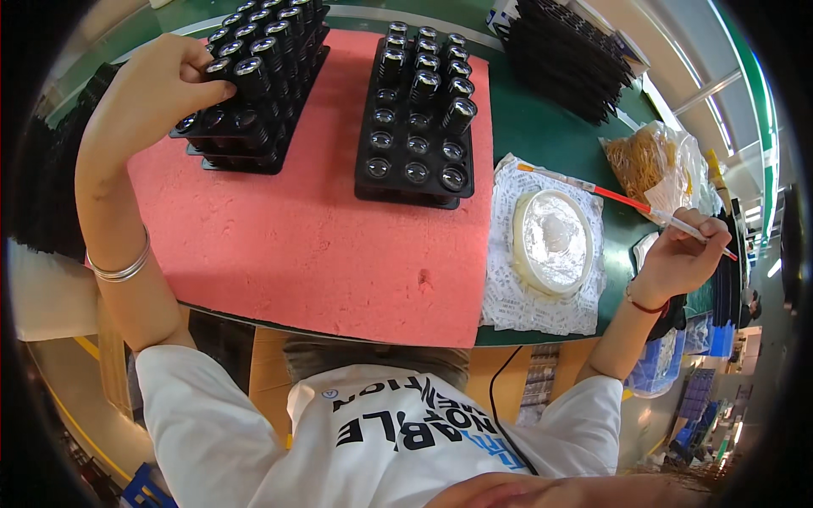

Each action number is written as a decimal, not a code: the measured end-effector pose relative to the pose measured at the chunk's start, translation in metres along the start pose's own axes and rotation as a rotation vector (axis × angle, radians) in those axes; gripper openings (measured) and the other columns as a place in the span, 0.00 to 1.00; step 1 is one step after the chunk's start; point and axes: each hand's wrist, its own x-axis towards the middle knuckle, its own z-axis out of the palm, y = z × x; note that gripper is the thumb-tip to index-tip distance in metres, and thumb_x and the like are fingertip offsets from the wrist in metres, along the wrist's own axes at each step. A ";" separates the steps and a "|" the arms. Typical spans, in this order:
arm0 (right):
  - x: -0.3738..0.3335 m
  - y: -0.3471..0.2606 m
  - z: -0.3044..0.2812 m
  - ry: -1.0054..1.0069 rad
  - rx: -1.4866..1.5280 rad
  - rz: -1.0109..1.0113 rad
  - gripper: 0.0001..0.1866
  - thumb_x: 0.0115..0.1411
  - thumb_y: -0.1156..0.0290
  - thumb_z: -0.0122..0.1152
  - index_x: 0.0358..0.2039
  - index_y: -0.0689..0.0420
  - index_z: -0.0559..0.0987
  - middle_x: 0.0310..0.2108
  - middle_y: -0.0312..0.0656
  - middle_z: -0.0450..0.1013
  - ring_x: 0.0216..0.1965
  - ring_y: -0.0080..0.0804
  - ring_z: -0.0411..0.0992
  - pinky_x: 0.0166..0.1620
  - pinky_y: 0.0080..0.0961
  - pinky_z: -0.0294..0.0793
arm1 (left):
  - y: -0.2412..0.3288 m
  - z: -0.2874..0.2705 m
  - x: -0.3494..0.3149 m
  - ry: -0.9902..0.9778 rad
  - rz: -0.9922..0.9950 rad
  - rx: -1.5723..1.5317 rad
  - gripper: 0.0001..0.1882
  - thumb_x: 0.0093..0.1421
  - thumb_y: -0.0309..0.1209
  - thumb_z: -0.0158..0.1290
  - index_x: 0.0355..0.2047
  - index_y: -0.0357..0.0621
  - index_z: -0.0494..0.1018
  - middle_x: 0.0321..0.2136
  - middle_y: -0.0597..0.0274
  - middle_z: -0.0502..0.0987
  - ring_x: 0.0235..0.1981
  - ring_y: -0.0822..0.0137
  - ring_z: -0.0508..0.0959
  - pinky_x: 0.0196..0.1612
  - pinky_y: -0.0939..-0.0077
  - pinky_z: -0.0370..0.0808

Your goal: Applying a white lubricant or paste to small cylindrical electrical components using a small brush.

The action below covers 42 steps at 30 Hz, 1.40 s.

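My left hand is over the near left edge of a black tray. Its thumb and fingers close round a short black cylinder with a shiny, lens-like top, among several like it standing in rows. In my right hand, at the right, is a slim brush with a red and white handle. The brush's tan tip points left, above the far edge of a round, pale dish with a shiny, silvery inside. That dish rests on a printed white cloth or paper.
A second black tray of cylinders, raised at its far rows, lies on the pink foam mat. Stacked black trays stand at the back right. A clear bag of tan strands lies on the green table near my right hand.
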 end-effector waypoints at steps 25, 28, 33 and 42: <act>-0.001 -0.001 -0.006 -0.112 -0.128 -0.255 0.20 0.60 0.58 0.37 0.21 0.61 0.65 0.09 0.42 0.58 0.10 0.26 0.55 0.15 0.18 0.52 | 0.122 0.086 -0.020 0.353 0.542 0.068 0.15 0.42 0.42 0.55 0.24 0.45 0.68 0.18 0.63 0.72 0.21 0.62 0.73 0.23 0.72 0.70; 0.000 -0.013 -0.009 -0.128 -0.163 -0.326 0.20 0.60 0.58 0.37 0.19 0.60 0.64 0.08 0.41 0.56 0.08 0.25 0.54 0.14 0.18 0.50 | 0.136 0.093 -0.003 0.298 0.527 0.058 0.16 0.44 0.44 0.53 0.24 0.44 0.71 0.21 0.59 0.74 0.23 0.60 0.75 0.24 0.69 0.71; 0.002 -0.007 -0.012 -0.151 -0.122 -0.367 0.21 0.60 0.57 0.35 0.16 0.58 0.60 0.06 0.36 0.51 0.07 0.22 0.49 0.13 0.18 0.45 | 0.137 0.101 0.005 0.207 0.426 0.004 0.15 0.44 0.43 0.54 0.26 0.46 0.72 0.16 0.60 0.72 0.20 0.60 0.74 0.24 0.71 0.70; 0.008 -0.003 -0.026 -0.190 -0.057 -0.375 0.21 0.61 0.58 0.32 0.14 0.56 0.57 0.09 0.33 0.50 0.06 0.19 0.42 0.13 0.19 0.43 | 0.146 0.101 -0.042 0.079 0.799 -0.417 0.18 0.31 0.20 0.57 0.28 0.42 0.68 0.28 0.58 0.72 0.30 0.61 0.74 0.31 0.76 0.71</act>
